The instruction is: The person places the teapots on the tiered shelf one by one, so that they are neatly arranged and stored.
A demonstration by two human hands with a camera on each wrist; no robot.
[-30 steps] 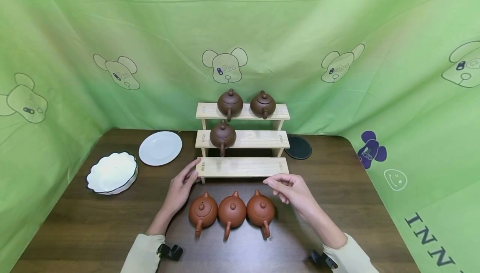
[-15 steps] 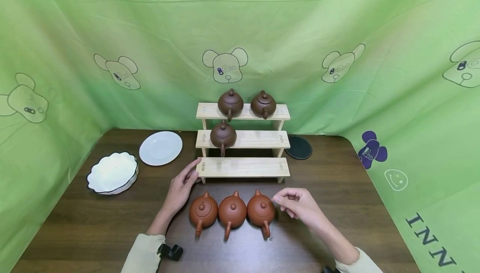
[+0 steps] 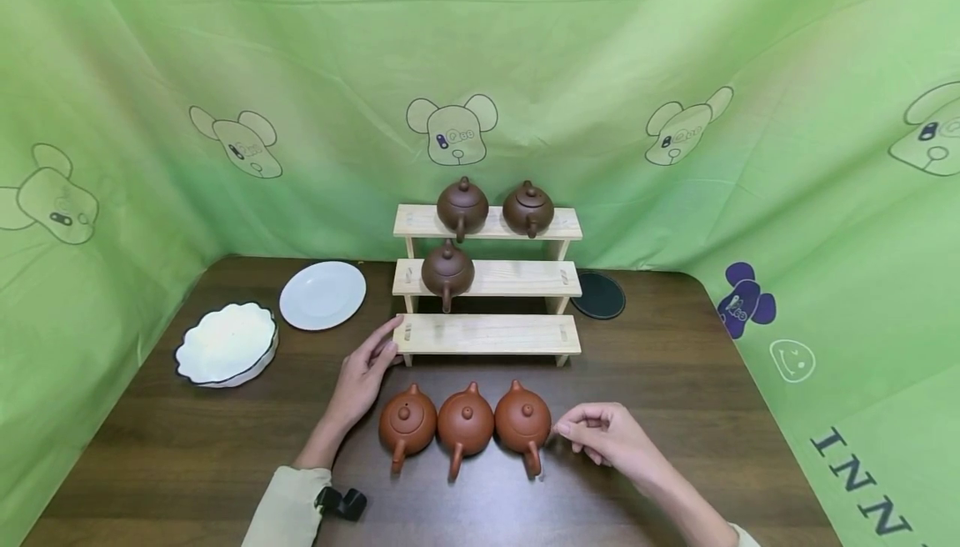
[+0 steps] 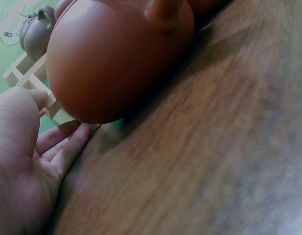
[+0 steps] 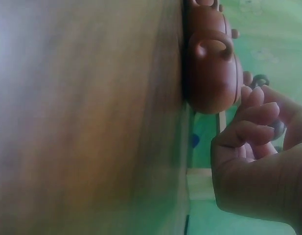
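Observation:
In the head view, three reddish-brown clay teapots stand in a row on the table: the left teapot [image 3: 407,430], the middle teapot [image 3: 466,429] and the right teapot [image 3: 522,424]. Behind them is a three-tier wooden display shelf [image 3: 487,333]. My left hand [image 3: 360,380] touches the left end of its bottom board, fingers mostly straight in the left wrist view. My right hand [image 3: 611,439] hovers just right of the right teapot, fingers loosely bent and holding nothing; whether a fingertip touches the pot I cannot tell.
Dark brown teapots stand on the shelf: one teapot [image 3: 447,270] on the middle tier, a left teapot [image 3: 462,207] and a right teapot [image 3: 528,209] on top. A white plate [image 3: 322,295] and scalloped dish [image 3: 227,345] lie left; a black round mat [image 3: 598,295] lies right.
My right hand has moved down and slightly right, from the bottom board's right end to beside the right teapot. My left hand stays at the shelf's left end.

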